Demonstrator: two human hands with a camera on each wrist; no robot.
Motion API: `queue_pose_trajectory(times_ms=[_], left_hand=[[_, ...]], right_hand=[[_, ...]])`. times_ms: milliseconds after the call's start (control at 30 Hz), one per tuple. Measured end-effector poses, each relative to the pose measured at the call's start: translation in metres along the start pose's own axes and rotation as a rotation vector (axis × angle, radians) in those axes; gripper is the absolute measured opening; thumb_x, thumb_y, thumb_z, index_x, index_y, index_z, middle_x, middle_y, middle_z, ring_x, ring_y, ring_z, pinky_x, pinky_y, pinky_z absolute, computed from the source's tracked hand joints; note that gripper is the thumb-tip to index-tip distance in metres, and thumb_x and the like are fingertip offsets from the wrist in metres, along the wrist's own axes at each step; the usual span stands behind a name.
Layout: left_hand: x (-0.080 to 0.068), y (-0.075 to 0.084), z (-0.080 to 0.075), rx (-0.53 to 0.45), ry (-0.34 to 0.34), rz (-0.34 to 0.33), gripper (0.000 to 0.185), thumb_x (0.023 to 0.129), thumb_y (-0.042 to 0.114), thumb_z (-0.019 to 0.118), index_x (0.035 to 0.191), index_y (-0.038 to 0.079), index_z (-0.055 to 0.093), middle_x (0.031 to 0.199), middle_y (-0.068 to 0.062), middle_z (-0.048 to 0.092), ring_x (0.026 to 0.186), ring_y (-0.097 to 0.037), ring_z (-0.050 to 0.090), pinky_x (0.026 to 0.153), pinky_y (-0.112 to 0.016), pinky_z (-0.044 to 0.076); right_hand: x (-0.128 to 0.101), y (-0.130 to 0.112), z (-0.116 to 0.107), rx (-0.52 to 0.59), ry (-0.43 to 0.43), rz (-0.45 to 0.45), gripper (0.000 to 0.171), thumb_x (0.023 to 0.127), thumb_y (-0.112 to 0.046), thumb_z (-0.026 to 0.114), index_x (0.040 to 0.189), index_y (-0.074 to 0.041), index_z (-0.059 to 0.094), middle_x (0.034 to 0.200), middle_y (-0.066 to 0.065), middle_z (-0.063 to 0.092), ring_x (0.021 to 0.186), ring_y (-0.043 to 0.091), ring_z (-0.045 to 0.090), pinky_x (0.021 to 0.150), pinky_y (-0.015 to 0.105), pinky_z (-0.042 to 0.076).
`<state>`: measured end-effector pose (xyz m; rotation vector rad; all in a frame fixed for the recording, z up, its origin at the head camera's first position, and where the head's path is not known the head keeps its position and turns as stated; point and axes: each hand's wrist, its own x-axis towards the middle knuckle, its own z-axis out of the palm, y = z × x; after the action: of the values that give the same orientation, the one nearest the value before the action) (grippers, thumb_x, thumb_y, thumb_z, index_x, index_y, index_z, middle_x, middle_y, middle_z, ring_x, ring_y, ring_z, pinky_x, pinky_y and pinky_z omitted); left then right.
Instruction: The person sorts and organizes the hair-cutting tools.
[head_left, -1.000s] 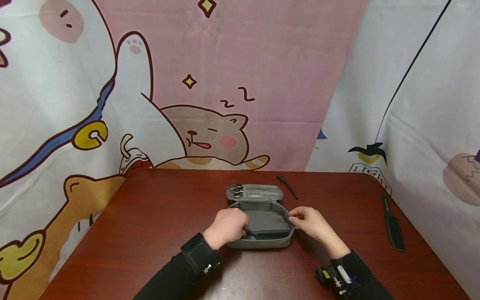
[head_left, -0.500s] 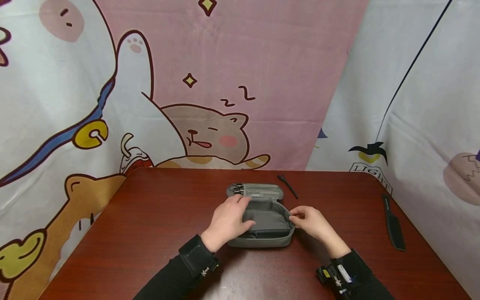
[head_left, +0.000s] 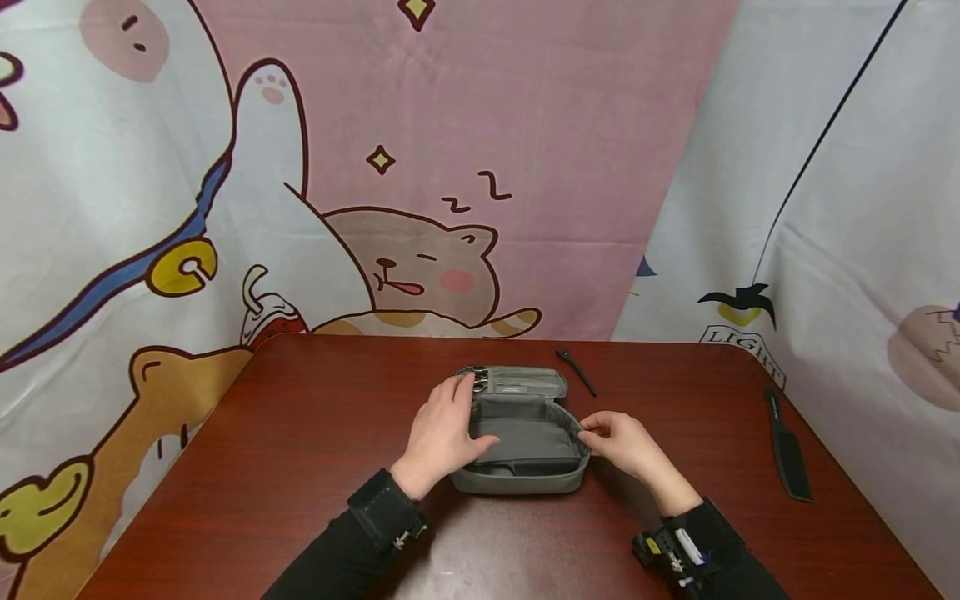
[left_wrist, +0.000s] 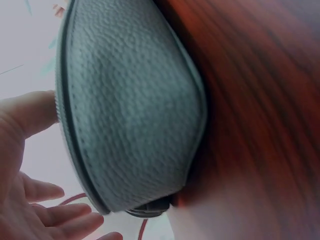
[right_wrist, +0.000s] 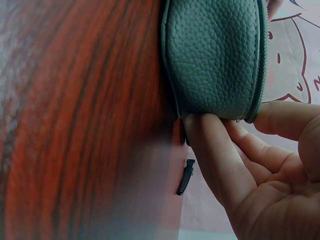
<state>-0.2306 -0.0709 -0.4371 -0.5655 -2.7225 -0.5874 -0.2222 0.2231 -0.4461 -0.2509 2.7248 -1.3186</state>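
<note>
A grey zip case (head_left: 517, 483) of pebbled leather lies unzipped on the table, its lid folded back. Metal finger-ring handles, like those of scissors (head_left: 480, 379), show in the lid's left part beside a clear pocket (head_left: 527, 381). Over the case's left side spreads my left hand (head_left: 441, 429), fingers stretched towards the lid and thumb over the inside; the left wrist view has them beside the rim. My right hand (head_left: 621, 446) pinches the right wall of the case, thumb at the zip edge and fingers against the outside, as the right wrist view shows.
Behind the case, to its right, lies a slim black hair clip (head_left: 575, 372). A dark, flat, comb-shaped thing (head_left: 789, 454) with a narrow handle is near the right edge of the brown table (head_left: 300, 467). Printed cloth (head_left: 570, 167) hangs behind.
My left hand has come up out of the case, its curled fingers straightening, and shifted left to the case's left side. My right hand has stayed at the right wall.
</note>
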Motion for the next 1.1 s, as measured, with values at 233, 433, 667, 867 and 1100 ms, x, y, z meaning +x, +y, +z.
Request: queue_pose_trajectory(times_ms=[233,433,667,867,1100], left_hand=[[-0.003,-0.010,0.000,-0.007,-0.034,-0.047,0.093,0.072,0.043,0.087,0.141,-0.004,0.046,0.136,-0.023,0.050,0.123,-0.038,0.050,0.094,-0.050,0.048],[-0.003,-0.014,-0.002,-0.021,-0.097,-0.108,0.084,0.077,0.041,0.085,0.136,-0.007,0.049,0.131,-0.024,0.054,0.116,-0.037,0.055,0.090,-0.048,0.050],[-0.002,-0.016,-0.005,-0.025,-0.156,-0.141,0.068,0.081,0.031,0.082,0.129,-0.008,0.054,0.117,-0.021,0.061,0.102,-0.033,0.062,0.080,-0.045,0.053],[0.000,-0.018,-0.006,-0.022,-0.189,-0.141,0.049,0.084,0.023,0.080,0.117,-0.006,0.060,0.094,-0.013,0.062,0.082,-0.027,0.061,0.068,-0.039,0.050],[0.001,-0.018,-0.009,-0.024,-0.189,-0.118,0.018,0.085,0.014,0.077,0.090,0.005,0.063,0.072,-0.002,0.055,0.062,-0.018,0.054,0.056,-0.034,0.044]], right_hand=[[0.000,0.002,0.001,0.000,0.005,0.013,0.020,0.094,-0.007,0.066,0.109,0.007,0.067,0.094,0.009,0.068,0.078,0.021,0.068,0.070,0.036,0.056],[0.000,0.004,0.001,0.002,0.011,0.008,0.020,0.094,-0.006,0.065,0.109,0.007,0.067,0.093,0.009,0.068,0.078,0.021,0.068,0.071,0.037,0.057],[0.001,0.004,0.001,0.005,0.009,0.008,0.019,0.094,-0.005,0.065,0.108,0.007,0.067,0.093,0.009,0.068,0.078,0.021,0.068,0.070,0.036,0.057],[0.000,0.003,0.001,0.001,0.010,0.007,0.020,0.094,-0.007,0.066,0.109,0.006,0.067,0.093,0.008,0.068,0.078,0.021,0.068,0.069,0.035,0.056],[-0.001,0.002,0.001,0.000,0.013,0.009,0.019,0.094,-0.006,0.065,0.109,0.006,0.067,0.093,0.008,0.068,0.077,0.020,0.068,0.069,0.035,0.056]])
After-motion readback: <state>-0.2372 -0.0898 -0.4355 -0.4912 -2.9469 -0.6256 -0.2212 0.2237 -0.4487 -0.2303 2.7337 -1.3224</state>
